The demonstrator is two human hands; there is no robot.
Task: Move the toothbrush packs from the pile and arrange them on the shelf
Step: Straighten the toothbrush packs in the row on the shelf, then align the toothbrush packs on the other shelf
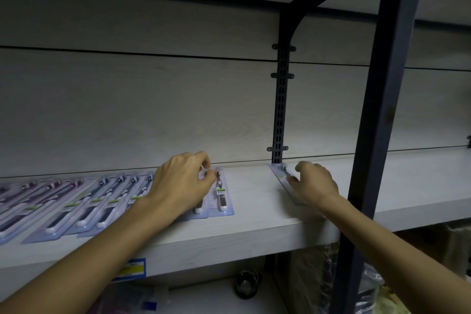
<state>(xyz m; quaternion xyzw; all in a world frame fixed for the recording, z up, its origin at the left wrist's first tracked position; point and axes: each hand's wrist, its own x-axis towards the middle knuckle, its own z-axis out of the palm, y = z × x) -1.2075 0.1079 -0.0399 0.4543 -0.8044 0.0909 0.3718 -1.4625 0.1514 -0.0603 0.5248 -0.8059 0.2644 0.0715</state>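
Lying flat on the shelf (pixel 254 211), the row of toothbrush packs (pixel 84 206) runs front to back, brush heads toward the rear wall. Left hand (pixel 182 181) pinches the end pack (pixel 221 194) at its far edge. Right hand (pixel 314 185), fingers curled, grips a loose pack (pixel 280 173) angled off-line, near the upright. Judged light, thin, slippery blister cards; edges offer best purchase.

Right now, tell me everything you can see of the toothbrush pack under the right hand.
The toothbrush pack is a flat, clear-looking blister card lying on the pale wooden shelf, set apart from the row to the left, angled with its far end near the slotted upright. A brush head shows at that end. The right hand covers its near half, fingers curled on it; colour and print cannot be read.
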